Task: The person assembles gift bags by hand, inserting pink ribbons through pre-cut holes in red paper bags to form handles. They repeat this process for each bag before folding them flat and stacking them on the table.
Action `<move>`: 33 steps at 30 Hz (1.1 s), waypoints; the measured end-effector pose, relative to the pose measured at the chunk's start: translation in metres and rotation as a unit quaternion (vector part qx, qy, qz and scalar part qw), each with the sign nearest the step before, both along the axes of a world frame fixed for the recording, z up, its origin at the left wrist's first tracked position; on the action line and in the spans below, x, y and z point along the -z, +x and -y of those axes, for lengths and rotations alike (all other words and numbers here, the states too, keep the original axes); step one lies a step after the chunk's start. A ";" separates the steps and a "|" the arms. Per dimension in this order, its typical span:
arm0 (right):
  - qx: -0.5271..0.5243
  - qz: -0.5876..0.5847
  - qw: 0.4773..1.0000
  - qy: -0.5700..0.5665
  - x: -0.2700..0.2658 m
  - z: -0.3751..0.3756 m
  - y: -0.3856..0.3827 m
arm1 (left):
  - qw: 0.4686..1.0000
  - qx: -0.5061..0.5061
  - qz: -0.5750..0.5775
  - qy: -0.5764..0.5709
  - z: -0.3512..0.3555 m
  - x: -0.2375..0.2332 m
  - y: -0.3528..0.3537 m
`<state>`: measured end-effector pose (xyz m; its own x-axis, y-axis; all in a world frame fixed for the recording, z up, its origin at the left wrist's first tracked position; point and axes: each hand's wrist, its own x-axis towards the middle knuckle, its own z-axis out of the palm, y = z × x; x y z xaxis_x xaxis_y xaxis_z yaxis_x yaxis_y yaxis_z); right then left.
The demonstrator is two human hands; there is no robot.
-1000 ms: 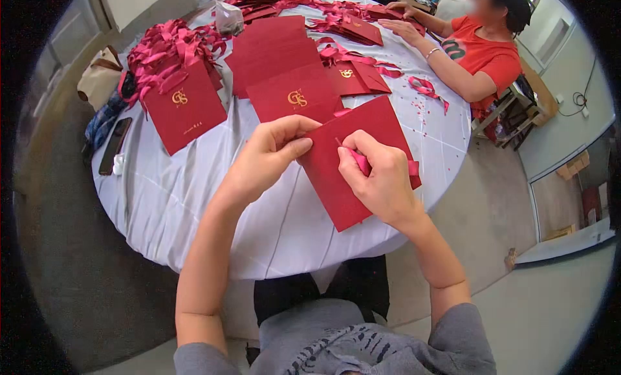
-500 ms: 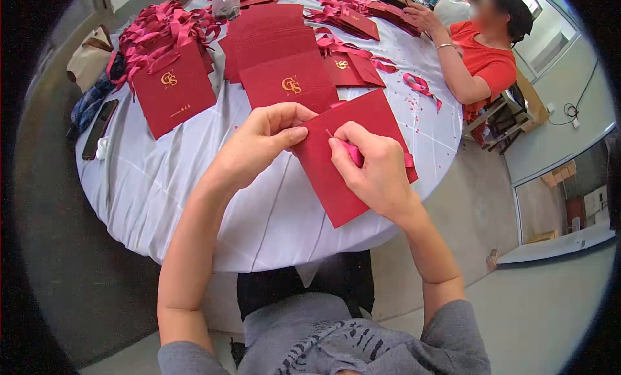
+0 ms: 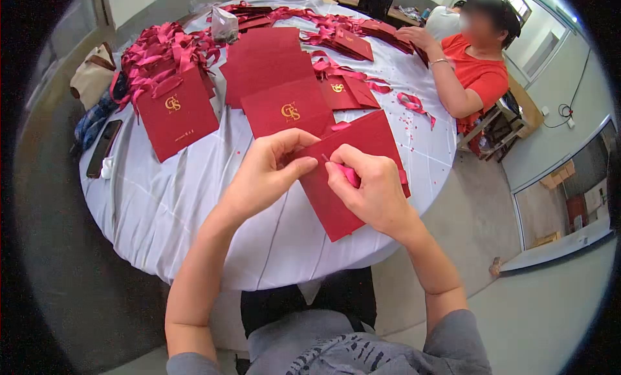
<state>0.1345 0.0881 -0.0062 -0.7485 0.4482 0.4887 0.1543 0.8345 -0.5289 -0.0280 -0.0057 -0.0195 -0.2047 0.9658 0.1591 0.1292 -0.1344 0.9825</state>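
Note:
A flat dark-red paper gift bag [image 3: 333, 213] is tilted in front of me, above the near right part of the table. My left hand [image 3: 268, 174] pinches its upper left edge, thumb on the near face and the other fingers partly hidden behind. Closed over the same face, my right hand [image 3: 375, 191] grips a pink ribbon [image 3: 349, 176], its fingertips touching the bag near a small slot or hole. More ribbon shows at the bag's top and right edges. Just beyond lies a stack of red bags [image 3: 284, 110] with a gold logo.
A heap of ribboned bags [image 3: 178, 110] fills the left of the white-clothed round table [image 3: 194, 207]. A phone [image 3: 103, 149], a cream bag [image 3: 94, 74] and a clear plastic bag [image 3: 224, 26] lie around it. Another person in red [image 3: 475, 71] handles bags at the right.
The view has shifted, so the table and bags sit slightly lower in the picture. Both hands stay at nearly the same places on the bag, with the right fingertips still at the ribbon.

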 end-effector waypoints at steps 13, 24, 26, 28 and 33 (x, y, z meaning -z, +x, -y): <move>0.015 -0.014 0.996 -0.087 -0.021 0.012 -0.001 | 0.864 -0.162 -0.407 0.249 0.006 -0.013 0.031; 0.116 -0.117 0.985 0.048 -0.005 0.018 0.001 | 0.861 -0.167 -0.394 0.275 0.002 -0.009 0.030; 0.092 -0.116 0.984 0.102 -0.013 0.017 0.003 | 0.860 -0.155 -0.394 0.284 0.001 -0.007 0.030; 0.085 -0.124 0.979 0.134 -0.012 0.012 0.003 | 0.856 -0.157 -0.403 0.283 0.004 -0.008 0.030; 0.040 -0.066 0.983 0.169 -0.023 -0.002 0.014 | 0.886 -0.158 -0.363 0.239 0.005 -0.008 0.042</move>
<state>0.1488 0.0896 0.0167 -0.6377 0.2974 0.7105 0.1748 0.9543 -0.2425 0.0138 -0.0109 -0.0118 -0.1282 0.6650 0.7358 0.8099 -0.3580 0.4646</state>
